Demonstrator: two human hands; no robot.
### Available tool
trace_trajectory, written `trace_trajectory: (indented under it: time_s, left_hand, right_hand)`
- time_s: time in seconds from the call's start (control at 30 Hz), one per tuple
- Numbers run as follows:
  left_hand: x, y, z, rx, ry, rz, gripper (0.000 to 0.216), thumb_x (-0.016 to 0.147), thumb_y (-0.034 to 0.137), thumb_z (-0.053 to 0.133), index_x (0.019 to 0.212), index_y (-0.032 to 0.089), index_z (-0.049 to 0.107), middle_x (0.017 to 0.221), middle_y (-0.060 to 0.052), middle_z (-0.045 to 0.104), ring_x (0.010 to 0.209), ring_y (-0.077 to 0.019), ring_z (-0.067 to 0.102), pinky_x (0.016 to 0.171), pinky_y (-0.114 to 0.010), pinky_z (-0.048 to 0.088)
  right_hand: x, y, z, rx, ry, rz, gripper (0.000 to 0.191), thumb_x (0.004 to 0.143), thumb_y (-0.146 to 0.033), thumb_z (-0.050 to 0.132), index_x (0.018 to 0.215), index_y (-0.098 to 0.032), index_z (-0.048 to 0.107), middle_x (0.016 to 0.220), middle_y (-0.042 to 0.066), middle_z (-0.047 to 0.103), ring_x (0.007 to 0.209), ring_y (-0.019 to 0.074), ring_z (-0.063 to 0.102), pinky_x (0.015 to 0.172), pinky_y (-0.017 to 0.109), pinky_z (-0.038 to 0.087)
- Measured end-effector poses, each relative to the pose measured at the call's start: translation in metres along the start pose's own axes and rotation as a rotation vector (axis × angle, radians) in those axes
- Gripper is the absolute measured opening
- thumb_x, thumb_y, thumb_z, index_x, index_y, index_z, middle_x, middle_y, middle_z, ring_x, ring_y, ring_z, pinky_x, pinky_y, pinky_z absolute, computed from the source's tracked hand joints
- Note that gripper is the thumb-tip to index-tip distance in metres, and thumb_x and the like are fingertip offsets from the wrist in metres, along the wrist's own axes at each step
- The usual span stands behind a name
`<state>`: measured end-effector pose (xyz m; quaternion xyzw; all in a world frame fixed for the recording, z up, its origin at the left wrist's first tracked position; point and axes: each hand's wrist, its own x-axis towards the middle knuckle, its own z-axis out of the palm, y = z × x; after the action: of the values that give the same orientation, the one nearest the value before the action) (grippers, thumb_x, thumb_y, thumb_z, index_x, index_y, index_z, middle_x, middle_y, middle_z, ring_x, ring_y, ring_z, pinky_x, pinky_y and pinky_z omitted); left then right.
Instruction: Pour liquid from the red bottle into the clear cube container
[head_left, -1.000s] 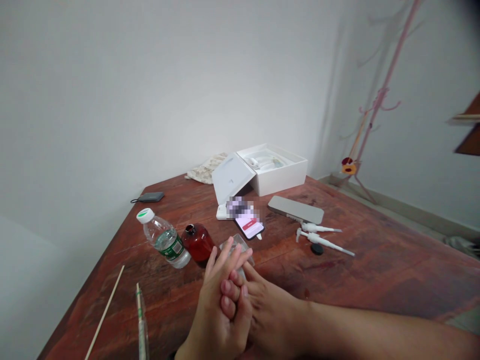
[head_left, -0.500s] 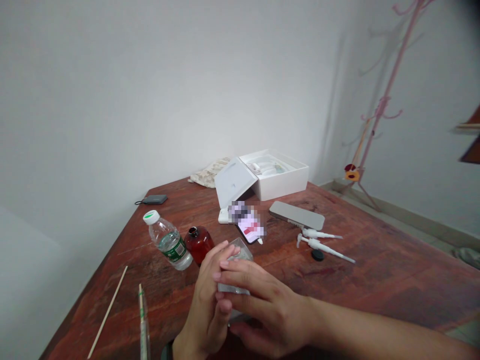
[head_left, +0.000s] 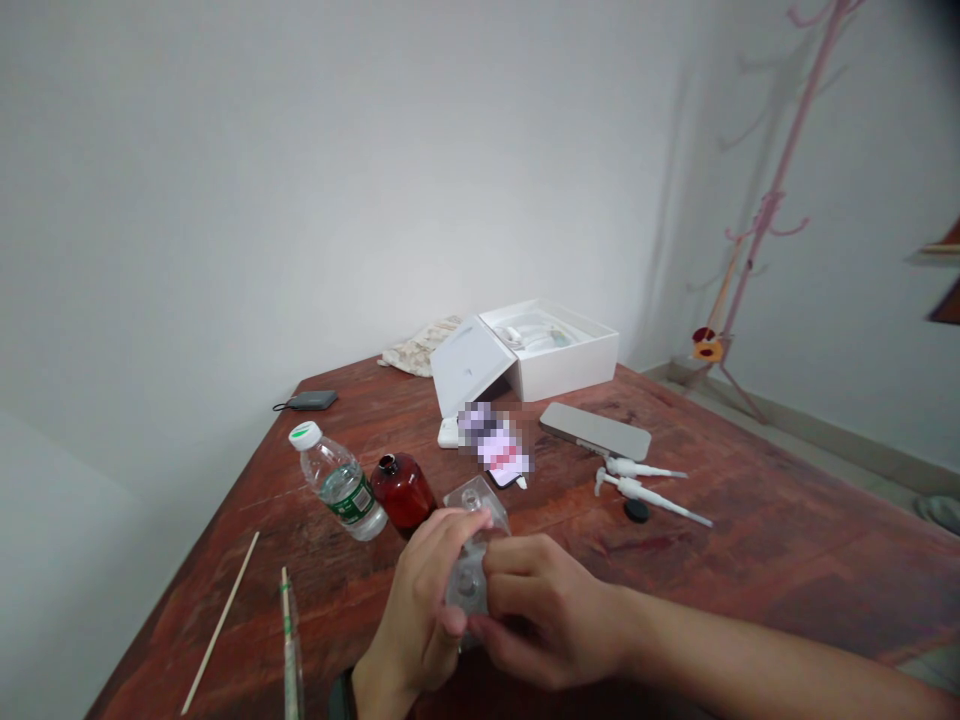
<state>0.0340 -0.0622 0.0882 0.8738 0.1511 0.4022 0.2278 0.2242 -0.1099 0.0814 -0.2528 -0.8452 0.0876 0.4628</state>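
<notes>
Hands are meeting low over the wooden table (head_left: 750,570): the left hand (head_left: 420,620) and the right hand (head_left: 544,610) are both gripping a clear plastic container (head_left: 471,550), fingers curled and clamped on its sides, so its lower part is being hidden behind them. Just beyond it a dark red bottle (head_left: 403,492) is standing uncapped, touching or almost touching a tilted water bottle (head_left: 339,484). To the left a wooden stick (head_left: 220,624) and a wrapped straw (head_left: 288,640) are lying. Farther back a phone (head_left: 501,450), a grey flat case (head_left: 595,431), two white pump heads (head_left: 645,480), a black cap (head_left: 637,511) and an open white box (head_left: 555,350) are sitting
</notes>
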Motion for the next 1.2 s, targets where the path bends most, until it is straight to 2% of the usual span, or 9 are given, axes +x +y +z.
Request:
trace_trajectory:
  time_s: [0.2,0.33,0.47,0.6,0.7,0.87,1.0,1.07,1.2]
  left_hand:
    - [0.007,0.004,-0.009,-0.032,-0.167,-0.015,0.089,0.104,0.086,0.018,0.142,0.022,0.067,0.126,-0.015,0.077,0.114,-0.0341,0.073,0.102,-0.045,0.054]
    - [0.008,0.000,-0.017,-0.010,-0.189,-0.099,0.085,0.105,0.084,0.023,0.134,0.020,0.071,0.120,-0.015,0.077,0.108,-0.0323,0.073,0.096,-0.041,0.055]
    - [0.008,-0.001,-0.021,0.037,-0.184,-0.182,0.089,0.104,0.086,0.018,0.116,0.019,0.075,0.103,-0.013,0.076,0.094,-0.0298,0.072,0.083,-0.037,0.055]
    - [0.010,-0.003,-0.021,0.152,-0.234,-0.284,0.086,0.105,0.085,0.014,0.093,0.021,0.070,0.086,-0.007,0.071,0.077,-0.0258,0.069,0.068,-0.033,0.048]
    - [0.010,-0.006,-0.021,0.250,-0.303,-0.355,0.080,0.107,0.082,0.019,0.088,0.022,0.067,0.084,-0.006,0.072,0.077,-0.0265,0.070,0.067,-0.032,0.046]
    - [0.010,-0.004,-0.025,0.300,-0.381,-0.414,0.061,0.111,0.069,0.038,0.096,0.022,0.073,0.094,-0.007,0.078,0.088,-0.0293,0.073,0.078,-0.034,0.050]
    - [0.013,0.001,-0.032,0.261,-0.448,-0.500,0.031,0.097,0.052,0.073,0.110,0.024,0.076,0.110,-0.005,0.080,0.101,-0.0306,0.074,0.087,-0.035,0.053]
    - [0.013,0.002,-0.035,0.254,-0.509,-0.548,0.040,0.084,0.047,0.087,0.115,0.025,0.075,0.115,-0.006,0.079,0.105,-0.0317,0.073,0.091,-0.036,0.053]
    - [0.010,-0.003,-0.034,0.226,-0.574,-0.560,0.077,0.058,0.049,0.102,0.125,0.025,0.072,0.125,-0.007,0.075,0.115,-0.0358,0.069,0.102,-0.043,0.051]
  right_hand:
    - [-0.003,0.003,0.004,0.006,-0.045,-0.010,0.036,0.100,-0.027,0.053,0.066,-0.027,0.040,0.056,-0.005,0.048,0.047,0.0131,0.039,0.049,0.029,0.032]
    - [-0.005,0.005,0.005,0.015,-0.054,0.000,0.036,0.098,-0.027,0.055,0.065,-0.027,0.040,0.054,-0.006,0.047,0.045,0.0119,0.038,0.048,0.028,0.028]
    - [-0.005,0.005,0.006,0.022,-0.068,0.007,0.037,0.099,-0.027,0.053,0.064,-0.026,0.041,0.053,-0.006,0.047,0.044,0.0120,0.037,0.047,0.029,0.027]
    - [-0.005,0.006,0.007,0.022,-0.073,0.013,0.040,0.102,-0.030,0.051,0.063,-0.026,0.042,0.054,-0.005,0.049,0.045,0.0124,0.039,0.047,0.030,0.028]
    - [-0.006,0.008,0.007,0.004,-0.095,0.022,0.043,0.104,-0.034,0.049,0.062,-0.026,0.041,0.054,-0.005,0.048,0.046,0.0127,0.039,0.049,0.030,0.028]
    - [-0.004,0.008,0.004,0.004,-0.129,0.024,0.053,0.111,-0.045,0.039,0.062,-0.025,0.044,0.056,-0.003,0.049,0.049,0.0134,0.043,0.051,0.030,0.030]
    - [-0.001,0.005,0.000,0.043,-0.097,0.013,0.061,0.114,-0.053,0.030,0.064,-0.024,0.049,0.057,-0.002,0.051,0.049,0.0131,0.041,0.052,0.029,0.031]
    - [-0.001,0.005,-0.001,0.066,-0.106,0.011,0.062,0.115,-0.055,0.028,0.067,-0.024,0.052,0.058,-0.001,0.052,0.050,0.0138,0.042,0.052,0.030,0.032]
    - [-0.002,0.008,0.000,0.123,-0.126,0.034,0.061,0.115,-0.055,0.029,0.071,-0.023,0.056,0.061,0.001,0.057,0.053,0.0147,0.045,0.053,0.030,0.033]
